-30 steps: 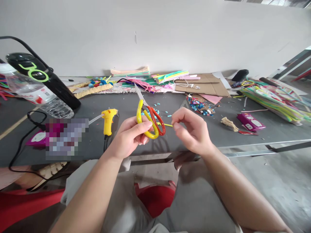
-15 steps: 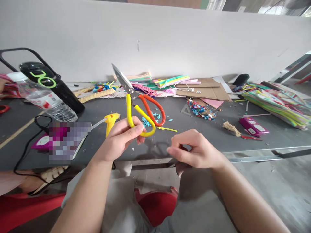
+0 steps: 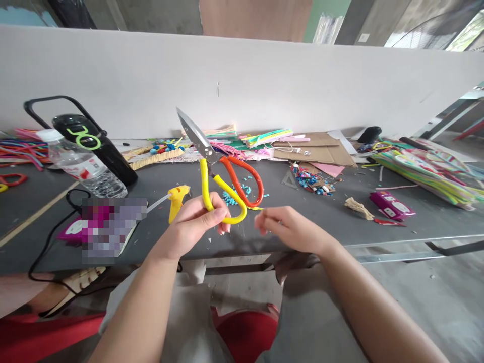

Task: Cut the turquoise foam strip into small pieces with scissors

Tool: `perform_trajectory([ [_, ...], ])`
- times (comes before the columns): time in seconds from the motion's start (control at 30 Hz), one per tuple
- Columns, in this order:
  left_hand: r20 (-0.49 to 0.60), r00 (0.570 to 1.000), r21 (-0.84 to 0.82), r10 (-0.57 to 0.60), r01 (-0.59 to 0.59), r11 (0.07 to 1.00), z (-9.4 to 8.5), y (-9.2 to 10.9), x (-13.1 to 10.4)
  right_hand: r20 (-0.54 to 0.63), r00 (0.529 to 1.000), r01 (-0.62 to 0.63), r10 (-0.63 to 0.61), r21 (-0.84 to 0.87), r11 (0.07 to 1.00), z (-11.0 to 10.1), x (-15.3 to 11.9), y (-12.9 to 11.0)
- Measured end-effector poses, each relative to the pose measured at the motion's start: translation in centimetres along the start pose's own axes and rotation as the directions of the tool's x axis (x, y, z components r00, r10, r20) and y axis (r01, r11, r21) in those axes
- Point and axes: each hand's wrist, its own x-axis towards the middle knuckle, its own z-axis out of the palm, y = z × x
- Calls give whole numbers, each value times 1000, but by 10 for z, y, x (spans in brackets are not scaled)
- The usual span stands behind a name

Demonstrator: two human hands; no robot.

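Compared with the frame half a second ago, our right hand (image 3: 285, 229) sits a little closer to the handles of the scissors (image 3: 207, 151), and our view tips upward, showing more beyond the partition (image 3: 302, 91).

The scissors hang in the air above the near part of the surface (image 3: 159, 174), blades pointing toward eleven o'clock and seemingly closed, with nothing visible between them. Our left hand (image 3: 192, 222) keeps its grip clasped on the yellow loop; the red loop hangs free of both hands. Our right hand, at four o'clock from the scissors, has its fingers curled in; we cannot tell whether its grip pinches anything.

Seen through the loops, small blue pieces (image 3: 229, 198) lie loose on the surface, and a thin yellow strip (image 3: 256, 208) lies near our right fingertips. At nine o'clock stands the yellow glue gun (image 3: 177, 200), untouched. At three o'clock come a set square (image 3: 289, 180) and a heap of coloured bits (image 3: 315, 185); between one and two o'clock, a bundle of long strips (image 3: 270, 137).

We judge the blue pieces to be already cut, while the bundle looks unworked. How much remains, we cannot tell.
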Motion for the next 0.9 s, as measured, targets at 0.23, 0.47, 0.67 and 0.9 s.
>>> perform_trajectory([
  [0.23, 77, 989, 8, -129, 129, 992, -3, -4, 0, -372, 925, 270, -82, 488, 830, 4, 4, -8],
  [0.47, 25, 999, -245, -45, 50, 968, 23, -13, 12, -476, 874, 305, -95, 386, 871, 24, -5, -22],
  [0.67, -129, 988, -343, -85, 36, 939, 33, -19, 14, -442, 883, 354, -157, 409, 841, 33, -11, -25],
  [0.9, 6, 997, -433, -80, 75, 898, 40, -20, 11, -390, 910, 311, -143, 413, 856, 19, -5, -22],
])
